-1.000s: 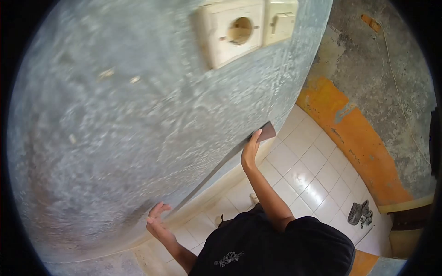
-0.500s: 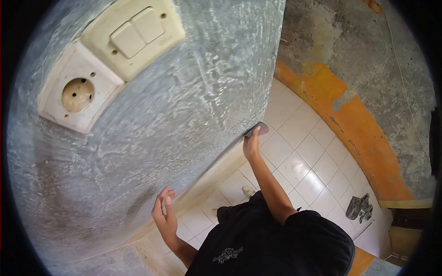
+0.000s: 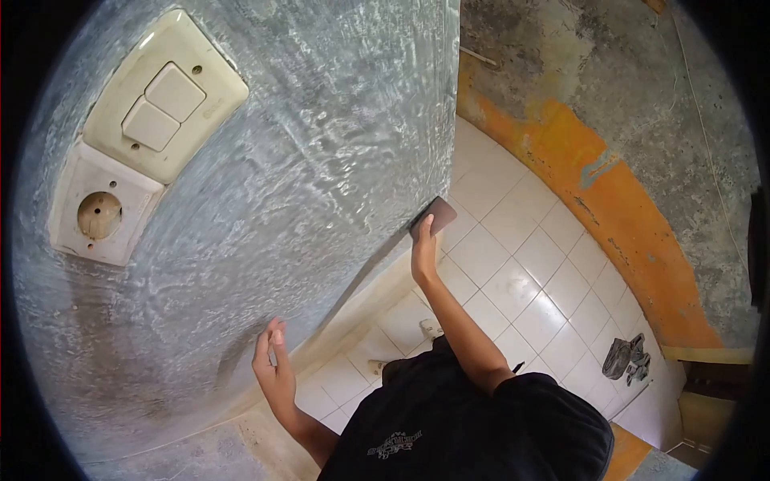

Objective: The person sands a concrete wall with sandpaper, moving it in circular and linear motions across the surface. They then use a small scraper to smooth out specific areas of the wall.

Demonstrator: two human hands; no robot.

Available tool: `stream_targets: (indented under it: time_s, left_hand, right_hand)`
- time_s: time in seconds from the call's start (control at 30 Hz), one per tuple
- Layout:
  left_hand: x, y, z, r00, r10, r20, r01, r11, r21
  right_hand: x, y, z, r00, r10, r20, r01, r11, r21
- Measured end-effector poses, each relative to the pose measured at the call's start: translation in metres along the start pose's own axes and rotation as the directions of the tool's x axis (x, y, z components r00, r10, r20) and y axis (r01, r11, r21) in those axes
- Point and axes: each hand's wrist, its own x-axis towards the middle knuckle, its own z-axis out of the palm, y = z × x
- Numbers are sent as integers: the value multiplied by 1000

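Observation:
My right hand [image 3: 424,247] grips a brown piece of sandpaper [image 3: 441,218] with its thumb on top. The sandpaper lies against the wall near its vertical edge, low down, part of it sticking out past the surface. The wall [image 3: 321,184] is blue-grey with a glossy, streaky finish. My left hand [image 3: 274,365] hangs close to the wall at lower left, open, with fingers slightly bent and apart and nothing in them.
A double light switch [image 3: 166,100] and a power socket [image 3: 104,210] sit on the wall at upper left. White tiles [image 3: 513,293] cover the floor. A dark crumpled thing [image 3: 626,359] lies there at right. Behind is an orange band [image 3: 634,248] along another wall.
My right hand has moved slightly left and up along the wall edge with the sandpaper, whose broad brown face now shows more. The switch and socket have shifted left as the view turned.

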Motion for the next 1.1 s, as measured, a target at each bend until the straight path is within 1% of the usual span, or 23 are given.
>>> stream_targets:
  time_s: [0.07,0.1,0.13,0.23,0.3,0.37,0.4,0.47,0.53,0.6,0.7,0.8,0.83,0.9,0.93,0.97,1.03,1.1]
  left_hand:
    - [0,-10,-2,997,27,-67,-27,1000,1]
    - [0,-13,-1,994,38,-102,-39,999,0]
    - [-1,-15,0,992,42,-117,-42,999,-1]
    - [-5,-16,-1,987,34,-160,-34,999,5]
    - [-3,-26,-2,979,21,-204,-18,1000,14]
    - [6,-41,-1,953,-4,-303,-27,995,-98]
    - [8,-48,-1,937,-22,-347,-33,988,-153]
    - [14,-53,3,927,42,-372,-68,996,-58]
    - [14,-56,7,918,75,-388,-77,997,10]
    - [18,-55,13,907,90,-411,-77,996,50]
    - [20,-52,18,895,24,-445,-24,1000,5]
    - [18,-54,14,908,-3,-419,-18,999,-45]
    - [17,-54,10,919,26,-392,-27,1000,3]
    - [16,-55,5,940,85,-330,-56,994,95]
    - [15,-54,4,942,97,-322,-65,992,106]
    - [15,-53,4,942,109,-316,-76,991,114]
    - [16,-52,6,942,120,-312,-87,989,117]
    - [16,-51,7,940,115,-320,-83,990,112]
  right_hand:
    - [29,22,-31,999,36,24,-35,999,-33]
    - [34,23,-35,998,54,38,-52,997,-53]
    - [35,26,-38,996,84,40,-78,989,-122]
    - [19,36,-41,986,163,27,-146,937,-318]
    - [-11,52,-39,982,189,21,-162,889,-428]
    - [-9,59,-39,987,162,3,-146,900,-411]
    - [7,48,-37,992,124,-14,-121,932,-343]
    - [28,29,-39,997,51,-59,-62,974,-216]
    - [16,26,-41,988,149,-44,-155,919,-362]
    - [14,22,-43,980,191,-47,-192,875,-445]
    - [19,36,-56,979,196,-55,-198,850,-489]
    - [12,58,-69,970,234,-67,-234,819,-523]
    - [12,50,-56,998,9,-68,-42,868,-495]
    - [0,37,-48,994,80,-70,-105,832,-544]
    - [-3,34,-47,992,110,-69,-130,812,-568]
    - [-9,42,-52,999,14,-33,-31,784,-620]
    - [-20,71,-63,984,-171,59,163,693,-703]
    - [-3,83,-80,998,-55,30,62,773,-631]
